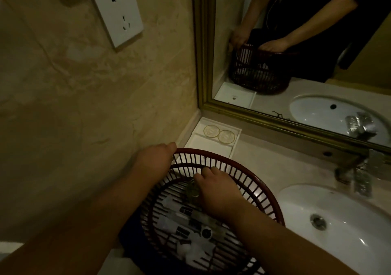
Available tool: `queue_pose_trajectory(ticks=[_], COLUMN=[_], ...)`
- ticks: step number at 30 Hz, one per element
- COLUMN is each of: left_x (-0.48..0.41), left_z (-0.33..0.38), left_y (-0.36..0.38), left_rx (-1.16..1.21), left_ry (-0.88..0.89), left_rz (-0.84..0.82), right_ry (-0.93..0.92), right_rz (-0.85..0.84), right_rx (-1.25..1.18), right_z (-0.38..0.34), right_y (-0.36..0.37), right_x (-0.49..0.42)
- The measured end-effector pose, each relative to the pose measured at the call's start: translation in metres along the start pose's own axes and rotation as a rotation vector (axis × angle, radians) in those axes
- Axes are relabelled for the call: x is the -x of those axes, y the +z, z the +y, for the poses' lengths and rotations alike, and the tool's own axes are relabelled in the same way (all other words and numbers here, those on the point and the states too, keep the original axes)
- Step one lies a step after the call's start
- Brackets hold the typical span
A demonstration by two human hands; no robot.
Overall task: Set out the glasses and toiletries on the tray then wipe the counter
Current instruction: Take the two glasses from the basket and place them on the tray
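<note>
**Both hands at the basket, tray waiting in the corner**

We have a dark red slatted plastic basket (249, 181) standing on the pale stone counter (262, 160), wedged between the beige marbled wall (84, 97) and the white oval sink (338, 215). Our left hand (154, 158) grips the basket's rim on the wall side, its fingers (169, 148) curled over the top edge and closed on it. Our right hand (218, 192) reaches down inside the basket; its fingers (203, 174) are bent and drawn narrow around a small clear drinking glass (192, 190), which sits low against the far slats. We cannot tell whether the glass is lifted or resting on the basket floor.

Below the right wrist the basket floor holds a jumble of white and dark wrapped toiletry packets (186, 232), blurred and too dim for us to read. A dark blue cloth (131, 232) lies under the basket's near-left edge.

Beyond the basket, pushed into the corner where the wall meets the gold-framed mirror (211, 103), lies the white rectangular tray (203, 145). Its near edge is hidden behind the basket rim. In its far compartment two round gold-rimmed coasters (219, 134) lie flat, side by side and touching.

A chrome faucet (359, 175) stands behind the sink at the right. A white wall socket (117, 14) is fixed high on the wall. The mirror repeats our arms, the basket and the tray.
</note>
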State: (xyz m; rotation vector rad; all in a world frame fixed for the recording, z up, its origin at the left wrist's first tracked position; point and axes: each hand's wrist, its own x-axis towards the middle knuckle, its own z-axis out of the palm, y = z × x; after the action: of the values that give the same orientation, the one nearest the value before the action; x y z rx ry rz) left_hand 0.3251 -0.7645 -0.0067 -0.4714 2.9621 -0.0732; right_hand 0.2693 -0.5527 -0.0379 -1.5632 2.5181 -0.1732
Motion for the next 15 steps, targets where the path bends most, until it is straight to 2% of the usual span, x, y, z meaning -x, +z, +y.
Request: queue_pose_trajectory(ticks=[6,10,15], left_x=[-0.006,-0.007,-0.005], left_z=[-0.011,-0.015,-0.019], left_y=[0.008,0.016,0.027], left_rx=[0.049,0.113,0.089], left_ry=[0.07,0.112,0.12], left_rz=[-0.003,0.075,0.228], right_ry=[0.28,0.339,0.393], right_rz=[-0.155,-0.251,-0.22], right_rx=[-0.141,-0.162,-0.192], right_z=[-0.015,-0.022,-0.026], right_y=[0.036,0.057,0.082], right_x=[-0.027,-0.039,-0.042])
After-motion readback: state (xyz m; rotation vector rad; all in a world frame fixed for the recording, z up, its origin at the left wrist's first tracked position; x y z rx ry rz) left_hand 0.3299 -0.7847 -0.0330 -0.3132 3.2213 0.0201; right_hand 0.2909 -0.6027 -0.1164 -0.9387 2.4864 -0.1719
